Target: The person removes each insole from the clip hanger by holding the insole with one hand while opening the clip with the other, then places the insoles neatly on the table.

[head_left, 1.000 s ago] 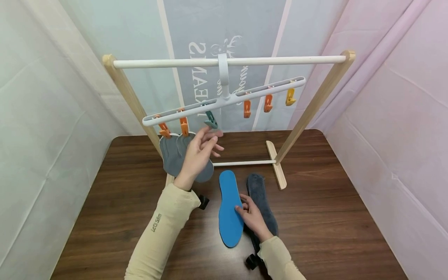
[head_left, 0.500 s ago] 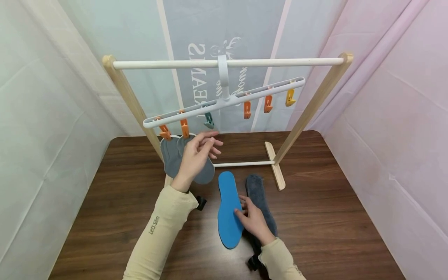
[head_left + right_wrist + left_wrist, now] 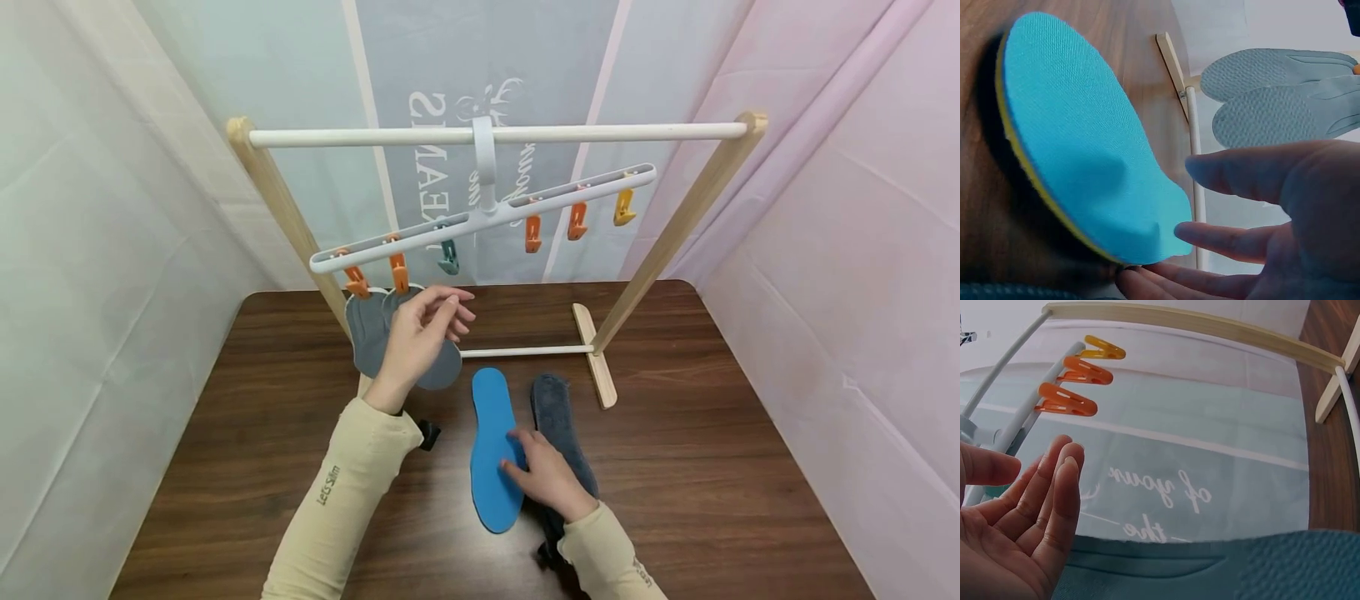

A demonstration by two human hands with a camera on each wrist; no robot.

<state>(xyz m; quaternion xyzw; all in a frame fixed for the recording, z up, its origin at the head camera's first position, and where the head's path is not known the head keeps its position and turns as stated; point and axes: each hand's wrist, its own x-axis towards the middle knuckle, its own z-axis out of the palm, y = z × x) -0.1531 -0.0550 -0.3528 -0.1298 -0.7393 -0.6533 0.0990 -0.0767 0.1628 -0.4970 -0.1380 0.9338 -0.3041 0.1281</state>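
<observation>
In the head view a blue insole (image 3: 491,417) lies on the table. My right hand (image 3: 551,475) is over its right edge, thumb and fingers apart; in the right wrist view fingertips (image 3: 1186,231) are right at the insole's edge. My left hand (image 3: 408,350) is raised below a green clip (image 3: 448,258), fingers loosely bent with nothing between them. Two grey insoles (image 3: 365,333) hang from orange clips (image 3: 399,273) on the white hanger (image 3: 427,233), partly hidden behind my left hand. A dark fuzzy insole (image 3: 553,408) lies beside my right hand, which partly covers it.
The hanger is hooked over the white rod (image 3: 615,133) of a wooden rack (image 3: 682,225). Two more orange clips (image 3: 577,222) and a yellow clip (image 3: 624,208) hang on its right half. The rack's foot (image 3: 595,358) stands behind the insoles. Curtains enclose the table (image 3: 712,467).
My left hand has lowered slightly away from the green clip, which has swung back to hang straighter. The fingers of my right hand have shifted from the blue insole's edge onto its top.
</observation>
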